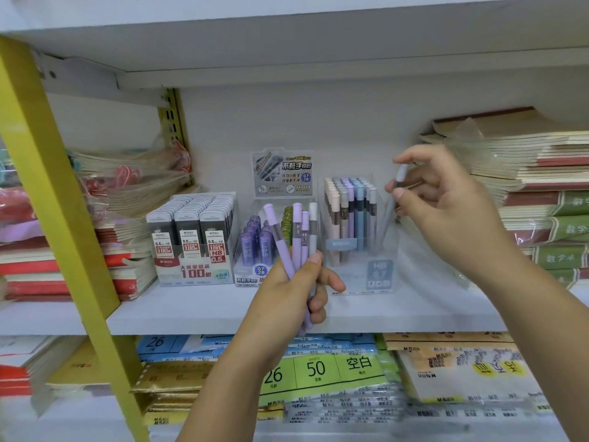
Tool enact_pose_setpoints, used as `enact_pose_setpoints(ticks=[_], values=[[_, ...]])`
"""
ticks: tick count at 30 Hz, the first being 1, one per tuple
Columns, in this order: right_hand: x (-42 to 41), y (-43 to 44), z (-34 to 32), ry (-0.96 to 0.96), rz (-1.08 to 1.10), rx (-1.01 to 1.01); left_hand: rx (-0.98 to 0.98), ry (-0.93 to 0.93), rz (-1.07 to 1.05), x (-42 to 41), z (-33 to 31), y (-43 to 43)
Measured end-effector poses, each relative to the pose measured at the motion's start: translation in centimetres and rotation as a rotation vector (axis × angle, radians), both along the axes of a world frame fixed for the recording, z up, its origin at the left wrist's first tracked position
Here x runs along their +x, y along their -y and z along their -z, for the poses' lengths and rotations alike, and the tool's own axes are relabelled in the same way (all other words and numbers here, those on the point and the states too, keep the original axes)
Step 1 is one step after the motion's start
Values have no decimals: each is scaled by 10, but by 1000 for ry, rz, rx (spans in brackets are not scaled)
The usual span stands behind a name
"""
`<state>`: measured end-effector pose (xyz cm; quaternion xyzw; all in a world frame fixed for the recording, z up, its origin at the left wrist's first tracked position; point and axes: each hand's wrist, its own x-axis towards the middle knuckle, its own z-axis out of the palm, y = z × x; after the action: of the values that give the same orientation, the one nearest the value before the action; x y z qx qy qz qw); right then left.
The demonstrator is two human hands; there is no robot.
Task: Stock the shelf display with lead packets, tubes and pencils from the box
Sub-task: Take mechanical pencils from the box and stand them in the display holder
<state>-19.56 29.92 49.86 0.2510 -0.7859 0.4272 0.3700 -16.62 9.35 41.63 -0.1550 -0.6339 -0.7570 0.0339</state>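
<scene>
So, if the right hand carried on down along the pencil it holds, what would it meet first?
Probably the clear display box, near its right end beside the standing pencils. The grey pencil pinched by the right hand slants down toward that spot; depth is unclear, so its tip may be inside.

Light is bright and even, shadows faint. The pencil (401, 173) in the right fingers (424, 156) is blurred; far left of them, the post (47, 186) leans, distorted.
</scene>
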Motion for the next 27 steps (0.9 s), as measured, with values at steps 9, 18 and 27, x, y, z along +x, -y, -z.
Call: enact_pose_setpoints(ticks=[9, 18, 27], values=[[-6, -2, 5, 89, -86, 104, -23, -10, 0, 1, 1, -2], [-17, 0, 16, 46, 109, 195, -33, -52, -32, 0, 2, -2], [-9, 10, 17, -93, 238, 103, -19, -52, 37, 5, -2, 0]])
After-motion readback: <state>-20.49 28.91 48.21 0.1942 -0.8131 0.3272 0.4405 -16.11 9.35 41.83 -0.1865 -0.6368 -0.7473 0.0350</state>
